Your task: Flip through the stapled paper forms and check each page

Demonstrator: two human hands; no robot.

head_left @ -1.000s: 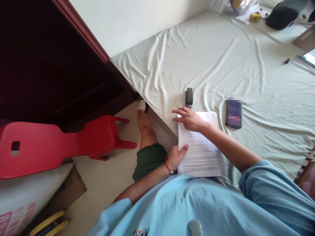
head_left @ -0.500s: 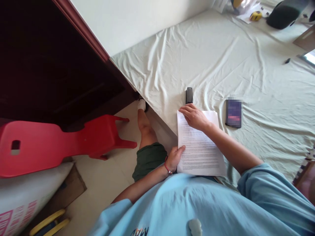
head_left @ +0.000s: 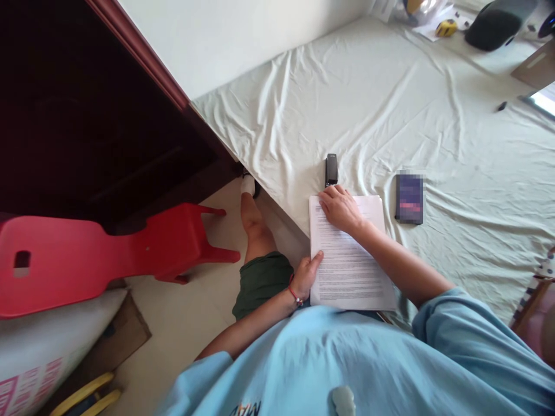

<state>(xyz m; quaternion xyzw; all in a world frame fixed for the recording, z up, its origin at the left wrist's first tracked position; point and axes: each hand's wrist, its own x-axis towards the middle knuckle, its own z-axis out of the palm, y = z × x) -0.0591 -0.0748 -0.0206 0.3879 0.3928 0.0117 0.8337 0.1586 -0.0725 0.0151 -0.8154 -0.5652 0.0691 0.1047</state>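
Observation:
A stack of printed paper sheets [head_left: 351,271] lies at the table's near edge, close against my body. My left hand [head_left: 306,276] grips its left edge, thumb on the top sheet and fingers hidden underneath. Across the upper part of the stack rests my right hand [head_left: 341,209], palm down with its fingers stretched out flat. Just beyond those fingers is a black stapler [head_left: 331,169]; I cannot tell whether they touch it. To the right of the stack sits a dark, pixelated phone-like object [head_left: 410,199].
A pale wrinkled cloth [head_left: 364,110] covers the table. Towards the far right are a yellow tape measure [head_left: 446,28], a dark cap [head_left: 494,26] and a cardboard box [head_left: 535,66]. On the floor at left stand a red plastic chair [head_left: 130,248] and a white sack [head_left: 52,341].
My right hand has shifted slightly right and back along the top of the paper, showing more of the stapler's near end. My left hand keeps its hold on the stack.

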